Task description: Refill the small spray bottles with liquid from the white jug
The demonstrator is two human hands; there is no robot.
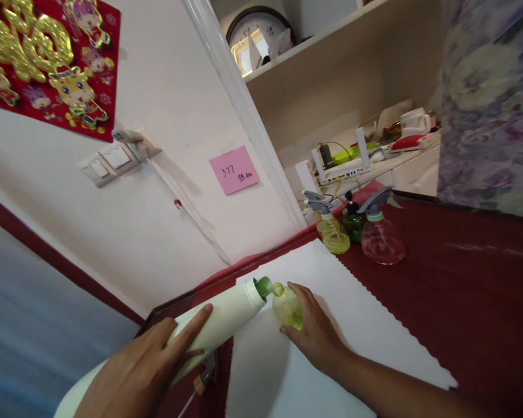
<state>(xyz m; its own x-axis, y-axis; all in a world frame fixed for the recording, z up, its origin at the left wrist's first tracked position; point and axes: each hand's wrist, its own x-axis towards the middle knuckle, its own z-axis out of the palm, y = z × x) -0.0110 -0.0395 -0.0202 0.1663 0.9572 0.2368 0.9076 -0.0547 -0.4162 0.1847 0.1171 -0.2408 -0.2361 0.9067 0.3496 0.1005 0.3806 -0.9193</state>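
Note:
My left hand (143,360) is wrapped round a large pale green bottle (226,310), tilted with its green spout (264,286) to the right. The spout is right beside the open mouth of a small see-through yellow-green bottle (286,307). My right hand (316,334) grips that small bottle from its right side, fingers and thumb round its body. Some darker yellow-green shows low inside it. I cannot tell whether liquid is running between the two. Beneath them lies a white sheet (348,348) with a wavy edge.
Behind the sheet stand a pink spray bottle (382,241), a yellow spray bottle (333,232) and a dark green pump bottle (353,223) on the dark red table (470,290). Under the pale green bottle lies a partly hidden tool (204,374). A white router (346,170) sits behind.

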